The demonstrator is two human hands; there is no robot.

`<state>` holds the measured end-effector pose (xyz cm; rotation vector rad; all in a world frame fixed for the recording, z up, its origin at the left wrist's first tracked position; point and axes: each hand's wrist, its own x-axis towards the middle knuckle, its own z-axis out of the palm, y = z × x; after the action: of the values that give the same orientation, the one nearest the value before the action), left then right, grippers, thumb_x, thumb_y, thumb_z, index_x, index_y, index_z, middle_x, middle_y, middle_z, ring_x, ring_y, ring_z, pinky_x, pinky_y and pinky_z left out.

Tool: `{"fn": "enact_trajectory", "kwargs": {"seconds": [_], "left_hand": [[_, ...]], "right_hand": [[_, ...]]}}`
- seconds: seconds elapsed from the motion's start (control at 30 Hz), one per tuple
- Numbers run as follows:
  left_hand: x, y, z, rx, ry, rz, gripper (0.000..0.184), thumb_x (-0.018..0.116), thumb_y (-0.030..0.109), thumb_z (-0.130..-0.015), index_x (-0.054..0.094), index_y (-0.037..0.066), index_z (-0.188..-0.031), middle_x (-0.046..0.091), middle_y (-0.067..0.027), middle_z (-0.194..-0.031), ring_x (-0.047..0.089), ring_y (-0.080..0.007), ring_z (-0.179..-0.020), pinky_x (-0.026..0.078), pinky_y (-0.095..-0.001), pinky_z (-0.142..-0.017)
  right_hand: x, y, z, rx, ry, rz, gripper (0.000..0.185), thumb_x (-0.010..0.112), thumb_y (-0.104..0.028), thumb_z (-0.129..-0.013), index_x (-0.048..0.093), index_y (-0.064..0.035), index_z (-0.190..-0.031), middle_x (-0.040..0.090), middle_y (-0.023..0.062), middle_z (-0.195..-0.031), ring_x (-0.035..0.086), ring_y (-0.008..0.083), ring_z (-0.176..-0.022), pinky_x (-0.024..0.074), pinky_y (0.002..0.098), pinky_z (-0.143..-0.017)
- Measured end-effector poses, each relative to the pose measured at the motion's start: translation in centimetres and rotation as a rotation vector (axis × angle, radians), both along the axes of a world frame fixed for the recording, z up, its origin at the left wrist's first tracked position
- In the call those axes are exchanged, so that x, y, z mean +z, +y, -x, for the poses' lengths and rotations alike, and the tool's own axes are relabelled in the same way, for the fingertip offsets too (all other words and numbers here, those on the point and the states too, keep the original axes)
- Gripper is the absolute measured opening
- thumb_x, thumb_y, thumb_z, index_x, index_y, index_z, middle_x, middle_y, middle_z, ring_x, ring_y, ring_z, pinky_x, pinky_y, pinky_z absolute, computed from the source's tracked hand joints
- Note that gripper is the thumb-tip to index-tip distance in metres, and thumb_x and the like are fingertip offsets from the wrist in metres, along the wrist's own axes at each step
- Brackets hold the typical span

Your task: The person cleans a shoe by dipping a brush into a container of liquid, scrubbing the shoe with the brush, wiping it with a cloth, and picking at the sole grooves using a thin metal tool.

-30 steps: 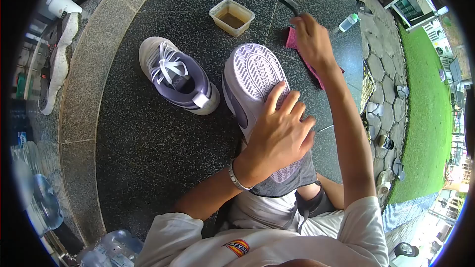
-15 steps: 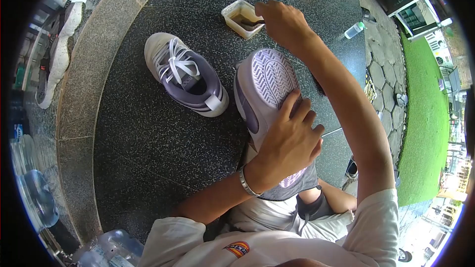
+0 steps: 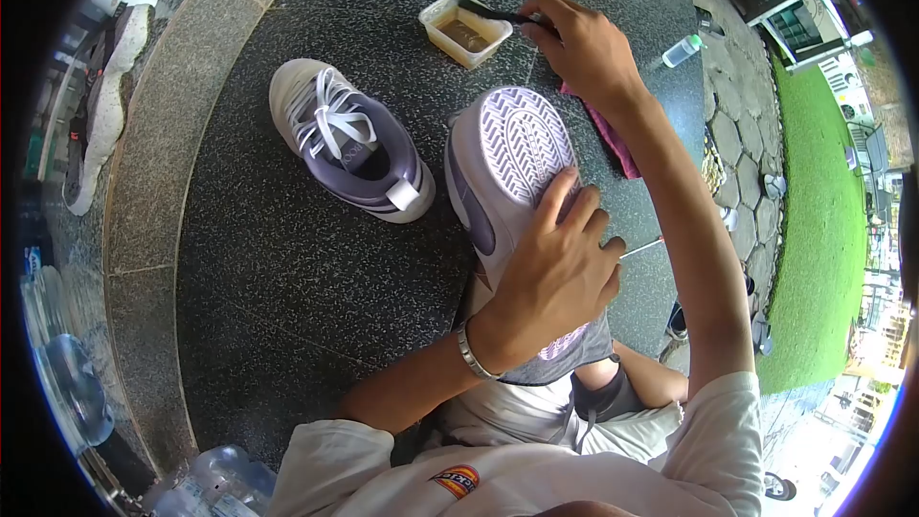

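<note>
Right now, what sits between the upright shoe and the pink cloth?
In the head view, the upturned shoe lies between the upright shoe and the pink cloth, with the left hand on its sole.

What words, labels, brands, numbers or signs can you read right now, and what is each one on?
"Dickies": on the chest patch of the white shirt.
Lettering inside the upright shoe: too small to read.
Blue label at the far left edge: too blurred to read.
Label on the clear plastic bottle at lower left: too small to read.
No number or sign is readable.
</note>
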<state>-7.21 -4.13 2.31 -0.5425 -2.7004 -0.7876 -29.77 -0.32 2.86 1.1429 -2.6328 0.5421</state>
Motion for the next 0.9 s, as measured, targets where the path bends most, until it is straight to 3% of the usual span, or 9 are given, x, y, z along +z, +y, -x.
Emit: {"fn": "enact_trajectory", "kwargs": {"seconds": [0.03,0.27,0.4,0.5,0.6,0.7,0.73,0.83,0.9], "left_hand": [[0.0,0.0,0.1,0.000,-0.002,0.002,0.021,0.070,0.029,-0.086,0.077,0.011,-0.095,0.068,-0.0089,-0.096,0.054,-0.0266,-0.123,0.026,-0.0555,-0.119],[0.1,0.1,0.1,0.001,-0.015,0.031,0.020,0.070,0.031,-0.087,0.077,0.013,-0.093,0.067,-0.0061,-0.095,0.055,-0.0261,-0.122,0.024,-0.0568,-0.118],[0.0,0.2,0.3,0.000,-0.006,0.037,0.017,0.070,0.030,-0.087,0.076,0.014,-0.090,0.067,-0.0049,-0.095,0.056,-0.0261,-0.122,0.025,-0.0588,-0.116],[0.4,0.2,0.4,-0.014,-0.025,0.059,0.015,0.071,0.028,-0.086,0.076,0.015,-0.089,0.067,-0.0049,-0.095,0.056,-0.0268,-0.122,0.025,-0.0593,-0.116],[0.4,0.5,0.6,-0.010,-0.019,0.075,0.013,0.072,0.026,-0.085,0.077,0.015,-0.089,0.068,-0.0045,-0.096,0.056,-0.0272,-0.123,0.024,-0.0586,-0.116],[0.3,0.8,0.5,0.002,-0.022,0.073,0.013,0.073,0.026,-0.085,0.078,0.014,-0.089,0.069,-0.0036,-0.096,0.057,-0.0271,-0.124,0.022,-0.0580,-0.116],[0.2,0.9,0.5,0.000,-0.020,0.079,0.013,0.073,0.026,-0.085,0.078,0.014,-0.089,0.069,-0.0034,-0.096,0.057,-0.0271,-0.124,0.022,-0.0581,-0.116],[0.2,0.9,0.5,0.002,-0.022,0.105,0.013,0.073,0.026,-0.085,0.077,0.016,-0.091,0.068,-0.0026,-0.097,0.057,-0.0271,-0.124,0.021,-0.0579,-0.116],[0.5,0.9,0.5,-0.002,-0.027,0.115,0.012,0.073,0.026,-0.086,0.076,0.016,-0.092,0.068,-0.0024,-0.098,0.057,-0.0270,-0.124,0.021,-0.0578,-0.116]], "right_hand": [[0.0,0.3,-0.1,0.060,0.057,0.095,0.022,0.062,-0.032,-0.100,0.066,-0.0155,-0.114,0.075,0.0064,-0.105,0.074,0.0314,-0.091,0.0598,0.0451,-0.075],[-0.4,2.0,-0.2,0.014,0.008,-0.031,0.022,0.062,-0.031,-0.100,0.067,-0.0166,-0.116,0.073,0.0061,-0.107,0.072,0.0319,-0.095,0.0597,0.0450,-0.077],[-1.1,2.4,0.2,0.076,0.084,0.142,0.021,0.060,-0.029,-0.100,0.068,-0.0170,-0.116,0.072,0.0061,-0.109,0.072,0.0320,-0.095,0.0587,0.0466,-0.077],[0.0,2.4,-0.4,0.013,-0.030,-0.089,0.022,0.065,-0.026,-0.099,0.070,-0.0143,-0.117,0.075,0.0084,-0.104,0.074,0.0313,-0.090,0.0593,0.0420,-0.077],[-0.9,2.6,-0.4,0.097,0.170,0.288,0.023,0.061,-0.029,-0.098,0.072,-0.0162,-0.114,0.075,0.0083,-0.100,0.073,0.0326,-0.094,0.0589,0.0465,-0.078],[-1.0,2.6,0.2,0.009,-0.111,-0.088,0.022,0.061,-0.030,-0.098,0.071,-0.0162,-0.113,0.075,0.0084,-0.101,0.073,0.0330,-0.094,0.0590,0.0464,-0.078],[-2.1,2.5,0.4,0.100,-0.066,0.148,0.021,0.061,-0.030,-0.098,0.070,-0.0160,-0.112,0.074,0.0073,-0.108,0.073,0.0326,-0.095,0.0592,0.0465,-0.079],[-2.2,2.4,-0.2,0.104,0.108,0.324,0.022,0.064,-0.026,-0.099,0.070,-0.0156,-0.117,0.076,0.0071,-0.101,0.074,0.0291,-0.091,0.0594,0.0410,-0.077],[-2.5,2.2,-0.4,0.026,0.060,0.169,0.020,0.063,-0.025,-0.099,0.070,-0.0148,-0.116,0.075,0.0073,-0.103,0.074,0.0285,-0.094,0.0599,0.0411,-0.077]]}}
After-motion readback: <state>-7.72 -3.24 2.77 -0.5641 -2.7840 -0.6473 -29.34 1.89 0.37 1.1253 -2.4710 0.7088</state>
